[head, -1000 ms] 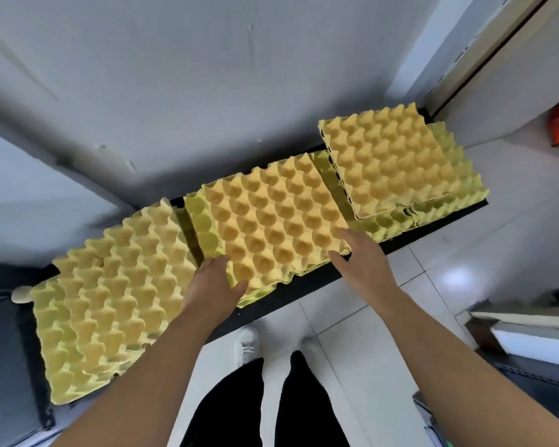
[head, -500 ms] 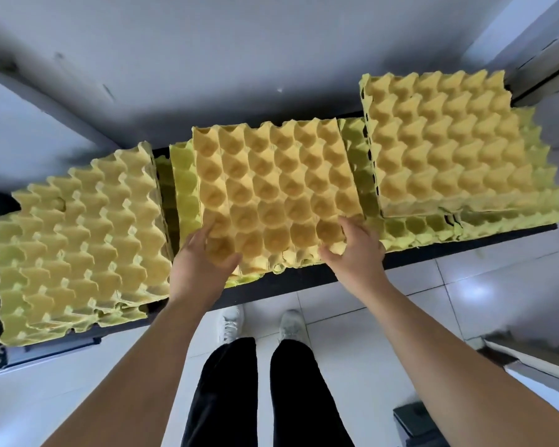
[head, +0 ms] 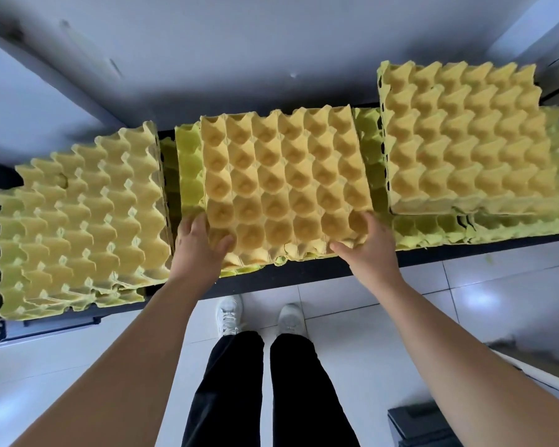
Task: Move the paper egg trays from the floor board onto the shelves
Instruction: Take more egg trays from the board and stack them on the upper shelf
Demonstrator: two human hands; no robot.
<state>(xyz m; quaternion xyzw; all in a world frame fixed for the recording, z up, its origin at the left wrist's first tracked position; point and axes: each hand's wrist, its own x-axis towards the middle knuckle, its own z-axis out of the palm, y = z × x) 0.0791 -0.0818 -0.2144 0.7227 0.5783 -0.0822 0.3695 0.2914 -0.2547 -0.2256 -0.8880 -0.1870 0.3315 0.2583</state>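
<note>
Fingers (head: 221, 245) of both hands curl shut on the near corners of the middle yellow moulded-paper egg tray (head: 284, 182), lying on a greener stack between them and the wall, so lifting level comes next, I'd judge.

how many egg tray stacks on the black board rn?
3: left stack, middle stack gripped by left hand and right hand, right stack. Trays per stack can't be counted.

No readable text, labels, brands, numbers or signs anywhere.
</note>
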